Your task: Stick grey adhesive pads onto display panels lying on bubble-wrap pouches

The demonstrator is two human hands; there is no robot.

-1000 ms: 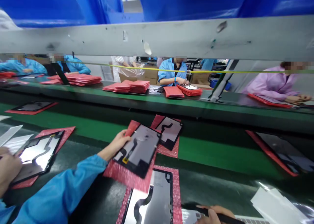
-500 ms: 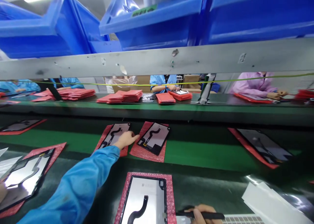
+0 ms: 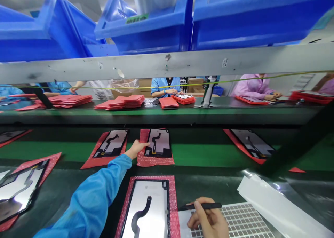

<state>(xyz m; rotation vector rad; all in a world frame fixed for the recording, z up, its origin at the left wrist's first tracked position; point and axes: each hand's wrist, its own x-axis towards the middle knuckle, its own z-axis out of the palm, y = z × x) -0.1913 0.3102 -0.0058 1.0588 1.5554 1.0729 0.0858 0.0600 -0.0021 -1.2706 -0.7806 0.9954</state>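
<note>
My left hand (image 3: 137, 149) reaches out of a blue sleeve (image 3: 88, 199) and rests between two dark-framed display panels, holding nothing. Its fingertips touch the pink bubble-wrap bag (image 3: 153, 159) under the right panel (image 3: 158, 143). The left panel (image 3: 111, 143) lies on its own red bag. My right hand (image 3: 208, 217) grips a slim black pen (image 3: 200, 206) above a white gridded sheet (image 3: 237, 220). Another panel (image 3: 144, 210) lies on a pink bubble bag (image 3: 174, 203) just left of that hand.
More panels on red bags lie at the left edge and on the green belt (image 3: 208, 154) to the right. A grey beam (image 3: 167, 65) runs across, with blue bins (image 3: 146, 32) above. Beyond, co-workers sit at a bench with stacks of red pouches (image 3: 120, 102).
My left hand has let go of the panel it held up, and that panel now lies flat on its bag. The view has tilted upward and levelled, and my right hand has risen into fuller view.
</note>
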